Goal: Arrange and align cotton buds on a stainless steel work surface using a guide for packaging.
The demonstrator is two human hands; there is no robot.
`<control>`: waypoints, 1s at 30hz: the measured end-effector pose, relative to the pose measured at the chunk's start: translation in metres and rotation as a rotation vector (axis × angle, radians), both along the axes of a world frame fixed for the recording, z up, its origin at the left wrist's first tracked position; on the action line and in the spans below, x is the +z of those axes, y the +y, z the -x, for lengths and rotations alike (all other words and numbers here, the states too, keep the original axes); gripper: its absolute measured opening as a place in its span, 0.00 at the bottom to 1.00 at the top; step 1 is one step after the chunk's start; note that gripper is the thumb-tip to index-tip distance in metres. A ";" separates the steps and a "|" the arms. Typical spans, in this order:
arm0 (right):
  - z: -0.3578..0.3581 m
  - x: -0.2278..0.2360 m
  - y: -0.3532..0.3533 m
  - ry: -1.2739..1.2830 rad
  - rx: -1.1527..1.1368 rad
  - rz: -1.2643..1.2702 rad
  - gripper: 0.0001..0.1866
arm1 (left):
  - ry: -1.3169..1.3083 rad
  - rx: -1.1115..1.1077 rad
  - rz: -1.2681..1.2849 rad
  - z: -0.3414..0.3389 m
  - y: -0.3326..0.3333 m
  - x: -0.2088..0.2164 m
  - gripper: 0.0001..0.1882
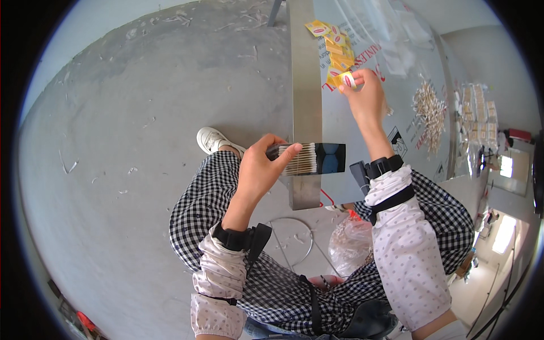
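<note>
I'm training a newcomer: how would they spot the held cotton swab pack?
Find the metal table, then the left hand by its left edge. That hand holds the cotton swab pack: sticks aligned in a row, with a dark end, unlike the loose cotton swabs heaped farther right.

Swab pack (300,160): flat, rectangular; pale thin sticks side by side in a row, dark panel with blue shapes at right end. Gripped at its left end by left hand (262,164), long side running left-right, across the metal table edge (306,113); contact with edge unclear. Yellow packet (347,80): small, white patch with red oval, pinched in right hand (365,96), tilted. Yellow packet pile (339,48): similar pieces, overlapping in a loose strip on the tabletop, just beyond the pinched one.
</note>
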State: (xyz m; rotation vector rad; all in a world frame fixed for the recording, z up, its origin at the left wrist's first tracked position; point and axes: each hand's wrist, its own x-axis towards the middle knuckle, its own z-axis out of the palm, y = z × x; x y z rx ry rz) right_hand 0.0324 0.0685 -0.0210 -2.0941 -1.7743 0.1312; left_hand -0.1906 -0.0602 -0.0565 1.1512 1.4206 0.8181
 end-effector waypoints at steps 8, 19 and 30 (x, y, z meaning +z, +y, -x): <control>0.001 -0.018 -0.009 -0.105 0.022 -0.259 0.15 | -0.001 -0.001 -0.026 0.002 -0.004 -0.001 0.22; 0.022 0.039 -0.121 0.944 -0.033 0.349 0.08 | -0.102 -0.015 0.057 0.012 -0.001 -0.002 0.18; 0.050 0.016 -0.148 0.617 0.062 0.324 0.08 | -0.112 -0.064 0.088 0.009 0.000 -0.006 0.15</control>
